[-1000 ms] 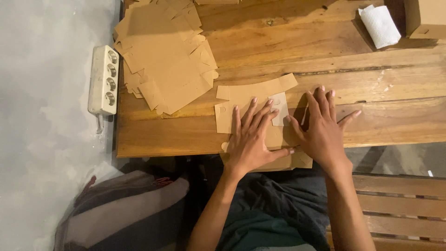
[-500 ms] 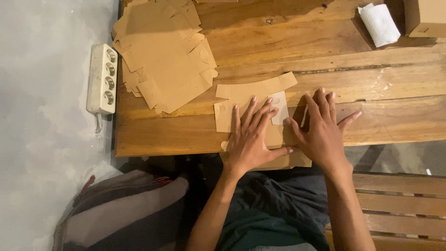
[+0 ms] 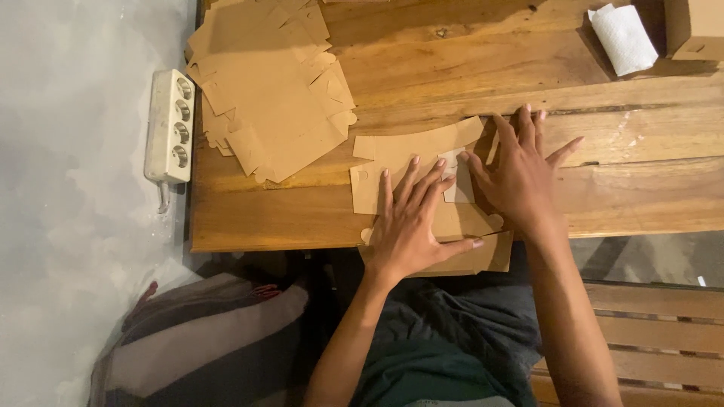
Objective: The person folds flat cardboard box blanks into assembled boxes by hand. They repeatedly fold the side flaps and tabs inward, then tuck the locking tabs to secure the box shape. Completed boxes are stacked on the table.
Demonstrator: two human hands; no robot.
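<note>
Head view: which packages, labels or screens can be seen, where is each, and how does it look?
Folded box: far right table corner, brown cardboard, cut by frame.
Flat box blank: near table edge under both hands, tan.
Stack of blanks: far left of table, tan.
No labels or screens visible.

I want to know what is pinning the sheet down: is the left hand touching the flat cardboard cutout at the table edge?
Touching. The head view shows the left hand lying flat, fingers spread, on the cardboard cutout, with no gap.

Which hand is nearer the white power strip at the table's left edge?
Left. The left hand lies flat on the cardboard cutout, closer to the power strip; the right hand is farther right.
</note>
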